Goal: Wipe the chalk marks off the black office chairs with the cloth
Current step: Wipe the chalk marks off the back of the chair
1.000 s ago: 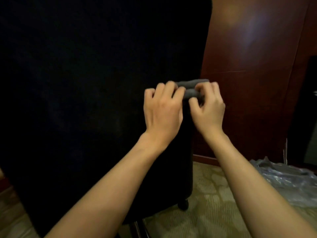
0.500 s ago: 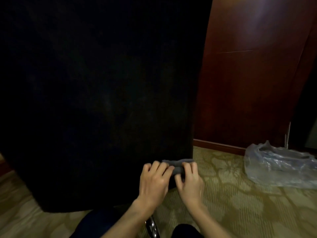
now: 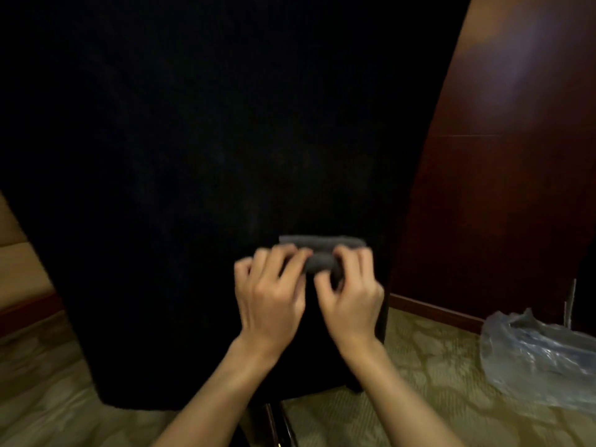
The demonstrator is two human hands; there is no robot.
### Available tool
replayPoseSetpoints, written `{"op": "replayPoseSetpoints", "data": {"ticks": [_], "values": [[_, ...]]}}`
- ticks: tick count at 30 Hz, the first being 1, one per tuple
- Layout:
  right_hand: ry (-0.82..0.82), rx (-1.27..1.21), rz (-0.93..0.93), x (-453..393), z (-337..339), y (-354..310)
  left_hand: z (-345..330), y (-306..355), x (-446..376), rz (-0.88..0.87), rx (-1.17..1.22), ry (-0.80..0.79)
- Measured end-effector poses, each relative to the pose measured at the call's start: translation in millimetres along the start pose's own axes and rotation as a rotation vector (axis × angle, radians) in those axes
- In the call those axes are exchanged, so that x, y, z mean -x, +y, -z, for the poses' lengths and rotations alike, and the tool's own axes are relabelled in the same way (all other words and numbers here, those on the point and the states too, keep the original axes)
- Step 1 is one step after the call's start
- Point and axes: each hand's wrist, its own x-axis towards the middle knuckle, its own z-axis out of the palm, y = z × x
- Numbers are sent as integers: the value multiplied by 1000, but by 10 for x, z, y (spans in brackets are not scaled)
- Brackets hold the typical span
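Two hands grasp a grey cloth (image 3: pixel 322 253) against the black chair back (image 3: pixel 209 172).

Left hand (image 3: pixel 271 291) and right hand (image 3: pixel 350 295) sit side by side, fingers curled over the folded cloth, low on the chair's right side. Chalk marks cannot be made out on the dark fabric. Right of the chair, a plastic bag (image 3: pixel 538 353) lies on the carpet (image 3: pixel 435 398) by a wood wall (image 3: pixel 500 188).
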Motion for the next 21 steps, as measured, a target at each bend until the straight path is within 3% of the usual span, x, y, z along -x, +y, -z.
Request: {"op": "replayPoseSetpoints", "data": {"ticks": [4,9,12,15,19,21], "values": [[-39,-54,10,-153,-5,-192,173,-184,-119,-17,-6,-14],[169,-71,183,-1401,84,-1065,649,-457,-1311,94,-46,273],[242,-60,196,-1622,52,-1298,775,-524,-1559,106,-63,330],[163,-27,216,-1168,-121,-1066,615,-585,-1113,87,-53,271],[-67,-14,208,-292,-273,-724,418,-684,-104,60,-62,135],[-107,-23,217,-249,-270,-725,455,-730,-13,34,-43,102]]}}
